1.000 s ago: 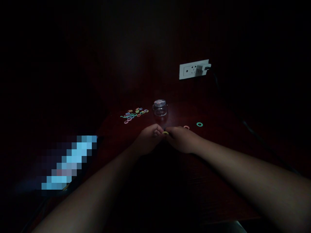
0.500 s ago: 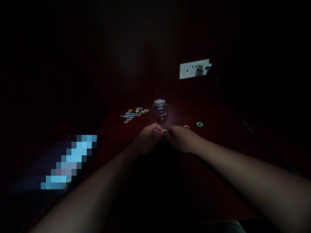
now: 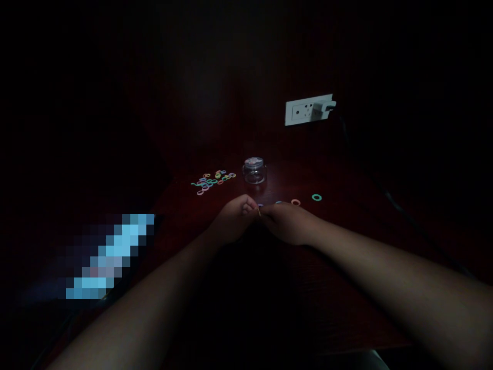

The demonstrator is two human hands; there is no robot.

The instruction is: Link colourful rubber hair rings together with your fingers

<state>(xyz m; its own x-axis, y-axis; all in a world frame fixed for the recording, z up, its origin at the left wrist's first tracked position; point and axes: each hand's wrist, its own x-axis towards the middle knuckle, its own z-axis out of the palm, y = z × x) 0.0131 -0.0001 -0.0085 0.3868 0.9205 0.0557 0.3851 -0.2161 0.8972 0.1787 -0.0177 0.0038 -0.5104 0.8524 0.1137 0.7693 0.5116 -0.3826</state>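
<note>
Room mostly black, with dim light reaching a dark reddish wall (image 3: 239, 118) that carries a white socket plate (image 3: 299, 114) with a plug (image 3: 328, 106) at its right end, above a dark red table (image 3: 346, 205) whose edges fade into shadow.

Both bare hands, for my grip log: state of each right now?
Left hand: closed, pinching a small, thin, yellowish band.
Right hand: closed, apparently on the same band.

left forearm (image 3: 154, 295): bare, tapering | right forearm (image 3: 385, 267): bare, tapering | left hand (image 3: 235, 221): bare | right hand (image 3: 288, 223): bare
</note>
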